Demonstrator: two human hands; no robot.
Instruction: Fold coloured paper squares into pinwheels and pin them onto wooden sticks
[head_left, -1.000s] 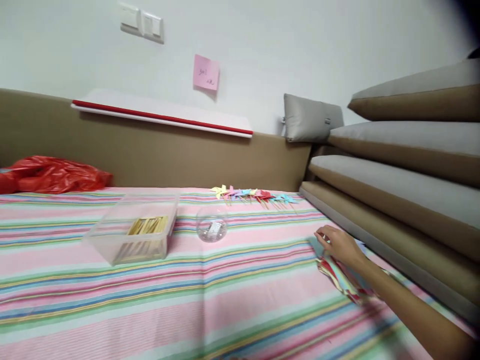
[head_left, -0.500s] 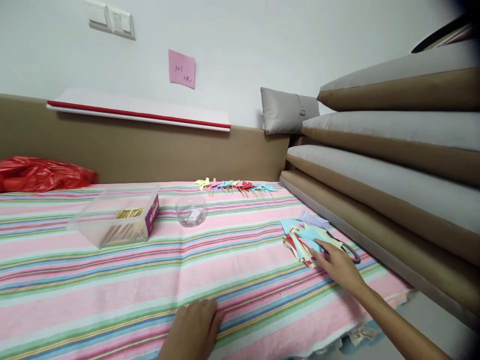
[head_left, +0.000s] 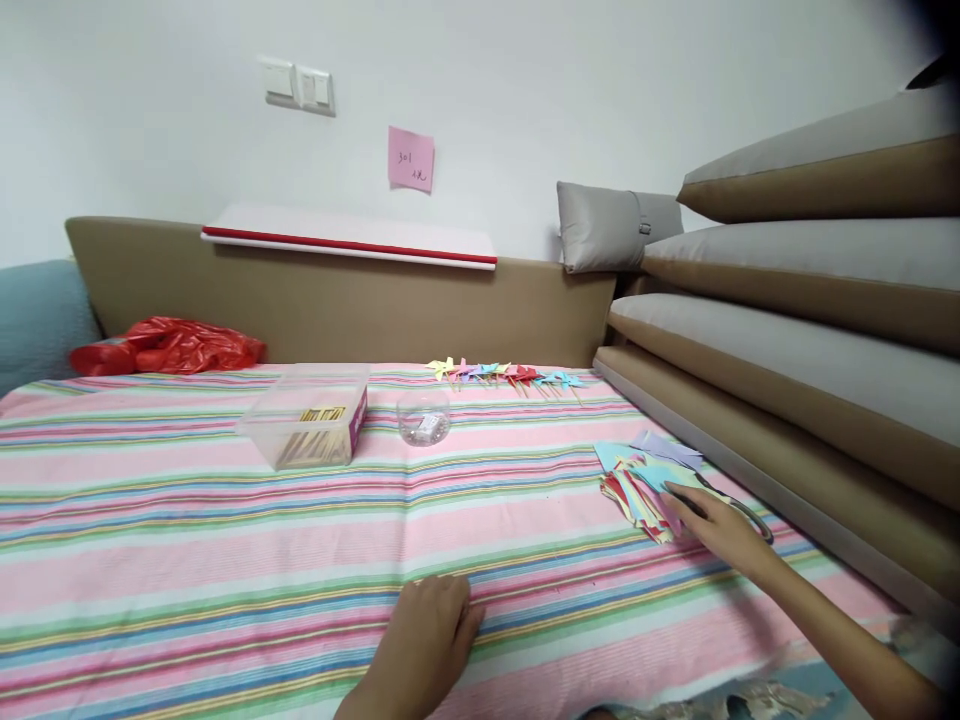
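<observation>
My right hand (head_left: 721,530) reaches out to a pile of coloured paper squares (head_left: 643,480) at the right of the striped cloth (head_left: 300,540), fingers stretched flat on the pile's near edge. Scissors (head_left: 739,508) lie just beside that hand, partly on the papers. My left hand (head_left: 429,645) rests on the cloth near the front edge, fingers loosely curled down, holding nothing I can see. A row of small paper pinwheels (head_left: 506,375) lies at the far edge.
A clear plastic box (head_left: 309,428) holding yellow sticks and a small clear round tub (head_left: 424,418) stand mid-cloth. A red plastic bag (head_left: 169,346) sits far left. Stacked grey-brown cushions (head_left: 810,330) wall off the right side. A brown headboard (head_left: 337,300) runs behind.
The right hand slid back from the far side of the paper pile to its near edge. The left hand came into view at the front. The camera view shifted.
</observation>
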